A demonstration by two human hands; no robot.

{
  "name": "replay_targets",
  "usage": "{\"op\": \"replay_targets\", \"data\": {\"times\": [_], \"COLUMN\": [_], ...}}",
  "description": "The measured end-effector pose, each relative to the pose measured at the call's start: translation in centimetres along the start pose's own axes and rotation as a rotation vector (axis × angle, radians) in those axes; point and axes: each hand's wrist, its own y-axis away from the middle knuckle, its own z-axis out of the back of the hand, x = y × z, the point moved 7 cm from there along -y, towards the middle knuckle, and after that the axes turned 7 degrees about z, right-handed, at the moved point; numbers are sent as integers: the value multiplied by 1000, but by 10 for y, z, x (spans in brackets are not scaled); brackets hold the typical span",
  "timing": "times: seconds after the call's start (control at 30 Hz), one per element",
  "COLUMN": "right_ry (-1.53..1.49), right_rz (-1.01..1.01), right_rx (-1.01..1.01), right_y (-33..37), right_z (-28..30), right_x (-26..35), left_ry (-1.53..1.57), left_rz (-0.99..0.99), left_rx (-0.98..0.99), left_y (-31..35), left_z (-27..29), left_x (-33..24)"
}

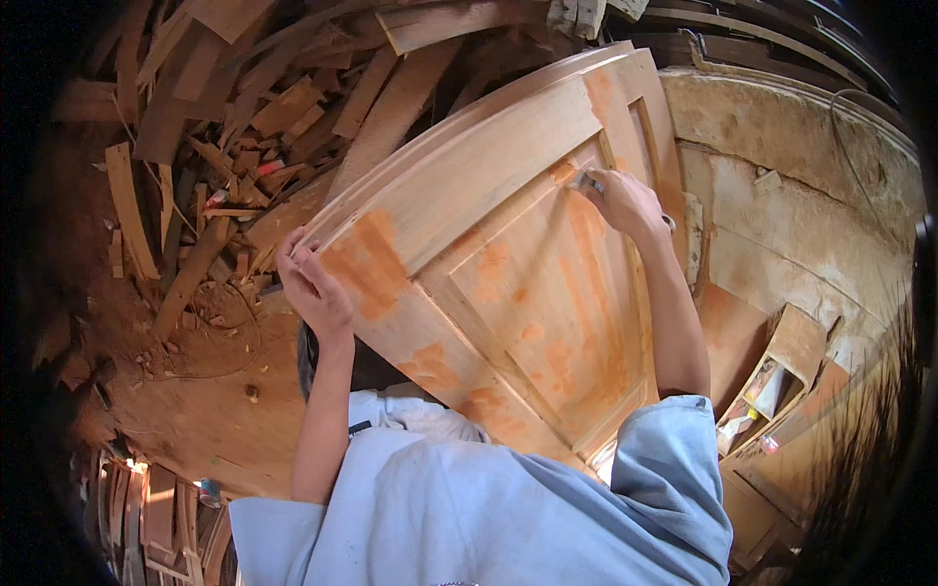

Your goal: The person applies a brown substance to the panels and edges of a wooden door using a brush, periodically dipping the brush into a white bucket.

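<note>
A panelled wooden door leans tilted in front of me, its raised mouldings framing inset panels. Orange-brown patches of filler are smeared over its frame and the inner panel. My left hand grips the door's left edge, fingers curled over it. Farther up on the right, my right hand is closed around a small putty knife. The knife's metal blade meets the door near the upper corner of the inset panel, beside a filler patch; its handle is mostly hidden in my fist.
Wood offcuts lie heaped beyond the door on the left. A stained wall runs along the right. Near it sits an open wooden box with bottles or tubes inside. More boards stand at the lower left by a small can.
</note>
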Motion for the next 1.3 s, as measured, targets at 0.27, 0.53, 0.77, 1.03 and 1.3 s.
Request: {"op": "replay_targets", "data": {"times": [0.27, 0.53, 0.77, 1.03, 1.3], "right_ry": [58, 64, 214, -28, 57], "right_rz": [-25, -26, -32, -50, -11], "right_rx": [68, 80, 255, 18, 95], "right_y": [-15, -24, -34, 1, -20], "right_z": [-5, -7, 3, -7, 0], "right_x": [-6, -8, 10, -17, -11], "left_ry": [-12, -21, 20, -9, 27], "left_rz": [-21, -49, -34, -37, -34], "left_rx": [-26, -30, -10, -28, -23], "left_y": [0, -2, -1, 0, -2], "left_z": [0, 0, 0, 1, 3], "left_x": [3, 2, 2, 5, 8]}}
